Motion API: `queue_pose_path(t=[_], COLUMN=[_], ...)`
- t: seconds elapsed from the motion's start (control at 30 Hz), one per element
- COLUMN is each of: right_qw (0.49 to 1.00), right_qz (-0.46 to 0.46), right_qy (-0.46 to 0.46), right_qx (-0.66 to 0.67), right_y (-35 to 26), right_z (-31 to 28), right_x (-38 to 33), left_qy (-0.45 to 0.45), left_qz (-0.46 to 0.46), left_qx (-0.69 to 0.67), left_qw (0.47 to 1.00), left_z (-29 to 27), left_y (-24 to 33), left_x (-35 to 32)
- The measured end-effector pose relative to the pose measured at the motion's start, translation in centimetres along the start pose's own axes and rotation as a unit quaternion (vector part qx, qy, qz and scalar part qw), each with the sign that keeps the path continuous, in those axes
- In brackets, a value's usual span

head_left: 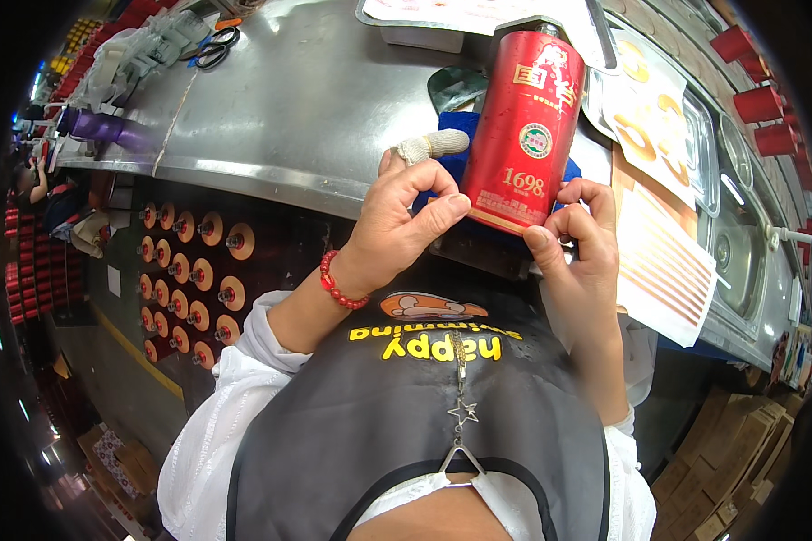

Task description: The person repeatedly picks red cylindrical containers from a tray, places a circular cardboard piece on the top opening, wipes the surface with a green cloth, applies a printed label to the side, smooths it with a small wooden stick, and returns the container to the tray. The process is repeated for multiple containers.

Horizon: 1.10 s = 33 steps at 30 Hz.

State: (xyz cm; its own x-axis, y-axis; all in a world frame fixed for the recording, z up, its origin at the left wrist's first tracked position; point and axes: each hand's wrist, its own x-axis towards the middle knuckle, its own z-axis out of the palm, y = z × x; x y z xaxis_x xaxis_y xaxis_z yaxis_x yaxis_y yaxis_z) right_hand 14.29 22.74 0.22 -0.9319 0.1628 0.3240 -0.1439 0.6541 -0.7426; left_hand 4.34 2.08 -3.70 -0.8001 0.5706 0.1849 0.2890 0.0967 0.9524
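Observation:
A red bottle with a dark neck, gold and white print and a round green-white emblem lies on a blue cloth at the bench's front edge, its base toward me. Small droplets dot its surface. My left hand, a red bead bracelet at its wrist, is closed at the lower left side, thumb on the base corner. One of its fingers wears a whitish knit finger cover. At the lower right corner my right hand is closed, thumb and bent fingers against the edge. Any film between the fingers is too small to see.
Sheets with gold shapes and a gold-striped sheet lie at the right, near a metal sink. Scissors rest on the metal bench at the far left. Rows of red bottles stand below at the left.

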Motion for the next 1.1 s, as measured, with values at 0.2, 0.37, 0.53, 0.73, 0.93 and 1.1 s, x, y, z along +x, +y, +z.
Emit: queue_pose_path(t=[0.2, 0.37, 0.53, 0.73, 0.93, 1.1], right_qw=[1.0, 1.0, 1.0, 1.0, 1.0, 0.999], right_qz=[0.006, 0.001, 0.013, -0.005, 0.019, 0.038], right_qy=[-0.008, -0.005, -0.007, -0.01, -0.011, -0.023], right_qx=[0.008, 0.0, 0.006, -0.011, -0.003, 0.008], right_y=[0.2, 0.1, 0.2, 0.3, 0.2, 0.4], right_z=[-0.2, -0.1, -0.1, -0.1, 0.0, -0.1], right_x=[-0.1, 0.0, 0.0, 0.1, 0.0, -0.1], left_qy=[-0.021, 0.002, -0.03, 0.019, 0.011, -0.004], left_qz=[0.035, 0.022, -0.056, 0.035, 0.017, -0.005], left_qx=[0.028, -0.009, -0.017, -0.007, -0.054, -0.081], left_qw=[0.999, 1.0, 0.998, 0.999, 0.998, 0.997], left_z=[-0.2, 0.2, 0.0, 0.5, 0.5, 0.3], left_y=[-0.3, -0.5, -0.1, -0.4, -0.7, -0.9], left_x=[0.3, 0.2, 0.1, 0.2, 0.3, 0.2])
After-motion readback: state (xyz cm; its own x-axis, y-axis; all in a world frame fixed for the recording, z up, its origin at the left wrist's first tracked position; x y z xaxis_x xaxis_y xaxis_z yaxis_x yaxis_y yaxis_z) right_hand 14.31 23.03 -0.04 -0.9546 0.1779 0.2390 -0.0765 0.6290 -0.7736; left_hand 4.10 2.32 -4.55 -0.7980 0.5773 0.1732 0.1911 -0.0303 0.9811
